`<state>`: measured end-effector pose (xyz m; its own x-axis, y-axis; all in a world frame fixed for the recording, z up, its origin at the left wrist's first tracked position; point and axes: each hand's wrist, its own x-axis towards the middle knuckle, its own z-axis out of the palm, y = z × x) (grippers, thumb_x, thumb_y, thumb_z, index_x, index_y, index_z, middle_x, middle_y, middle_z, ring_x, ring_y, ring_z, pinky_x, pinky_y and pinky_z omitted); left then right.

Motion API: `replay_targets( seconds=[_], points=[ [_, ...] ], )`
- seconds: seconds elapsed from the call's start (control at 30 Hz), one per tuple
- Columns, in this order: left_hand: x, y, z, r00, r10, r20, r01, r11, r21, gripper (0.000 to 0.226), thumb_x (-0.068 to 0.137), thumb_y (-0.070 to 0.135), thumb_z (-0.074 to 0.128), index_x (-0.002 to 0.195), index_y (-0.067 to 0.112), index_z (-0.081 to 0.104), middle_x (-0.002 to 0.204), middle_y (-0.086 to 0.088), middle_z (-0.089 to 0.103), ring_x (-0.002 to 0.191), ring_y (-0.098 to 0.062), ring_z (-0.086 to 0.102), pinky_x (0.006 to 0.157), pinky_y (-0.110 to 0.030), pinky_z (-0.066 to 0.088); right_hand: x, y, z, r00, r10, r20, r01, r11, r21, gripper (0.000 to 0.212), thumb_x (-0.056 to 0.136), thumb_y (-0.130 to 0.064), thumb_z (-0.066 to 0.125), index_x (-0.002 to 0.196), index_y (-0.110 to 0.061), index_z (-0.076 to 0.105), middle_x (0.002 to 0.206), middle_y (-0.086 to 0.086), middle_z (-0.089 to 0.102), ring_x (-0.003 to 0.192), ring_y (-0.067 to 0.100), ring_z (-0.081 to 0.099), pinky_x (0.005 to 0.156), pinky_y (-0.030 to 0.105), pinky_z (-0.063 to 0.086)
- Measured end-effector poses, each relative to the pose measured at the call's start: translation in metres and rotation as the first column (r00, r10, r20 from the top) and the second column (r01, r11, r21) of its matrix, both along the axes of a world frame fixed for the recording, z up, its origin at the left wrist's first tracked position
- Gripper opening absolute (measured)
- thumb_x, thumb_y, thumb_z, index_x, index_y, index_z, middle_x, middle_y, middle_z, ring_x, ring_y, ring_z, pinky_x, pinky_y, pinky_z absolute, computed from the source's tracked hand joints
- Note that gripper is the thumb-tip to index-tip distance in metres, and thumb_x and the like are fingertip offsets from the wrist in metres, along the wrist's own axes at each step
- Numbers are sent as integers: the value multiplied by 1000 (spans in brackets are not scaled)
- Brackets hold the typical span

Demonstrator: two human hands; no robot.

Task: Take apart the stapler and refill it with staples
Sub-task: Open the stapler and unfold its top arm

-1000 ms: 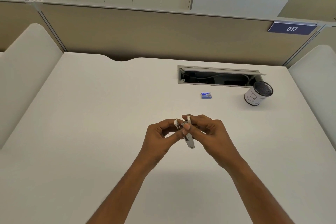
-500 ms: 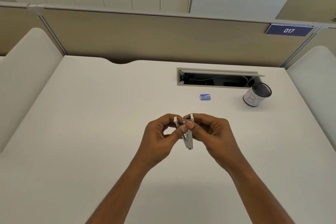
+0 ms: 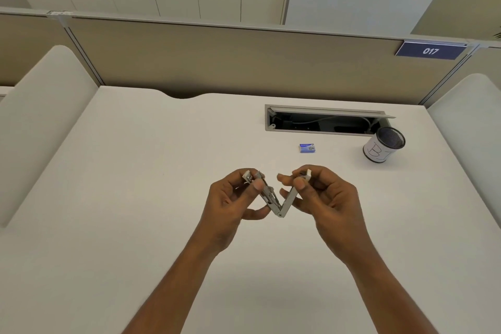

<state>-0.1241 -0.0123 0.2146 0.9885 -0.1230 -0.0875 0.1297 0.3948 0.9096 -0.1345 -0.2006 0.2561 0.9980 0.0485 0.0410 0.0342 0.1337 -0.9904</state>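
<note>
Head view: the stapler (image 3: 278, 211) has swung open. Half a second ago its two halves lay almost together between the fingertips. Now they spread in a wide V joined at the hinge, held in the air above the desk (image 3: 135, 171), nearer the person than the staple box (image 3: 307, 148) and well apart from it. The left hand (image 3: 230, 203) pinches the tip of the magazine half and the right hand (image 3: 328, 198) pinches the tip of the top arm, its other fingers loose. Opening looks done. The channel seems exposed for loading, though any staples inside are too small to tell.
</note>
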Motion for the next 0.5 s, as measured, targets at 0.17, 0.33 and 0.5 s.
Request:
replay_targets(
  seconds=[0.17,0.33,0.5],
  points=[
    [4,-1,-2,1000,-16,-10,15,997,-81,17,93,23,77,105,12,75,102,-10,74,108,-34,74,73,-45,63,1,3,6,997,-34,67,37,999,-36,19,92,-15,65,110,-10,70,108,10,78,107,27,73,88,42,61],
    [2,-2,-3,996,20,-92,-42,971,-235,33,90,21,75,122,14,71,111,-13,74,114,-29,71,79,-45,62,-4,3,10,989,-77,129,79,997,-17,21,92,-20,66,112,-13,69,110,11,76,110,29,72,90,44,60],
    [0,-5,-1,975,62,-212,-132,934,-331,42,91,16,71,132,12,65,126,-15,74,120,-29,70,80,-42,63,-18,5,9,971,-75,226,93,993,-72,20,91,-13,69,111,-14,69,111,7,77,111,26,72,92,32,58]
  ],
)
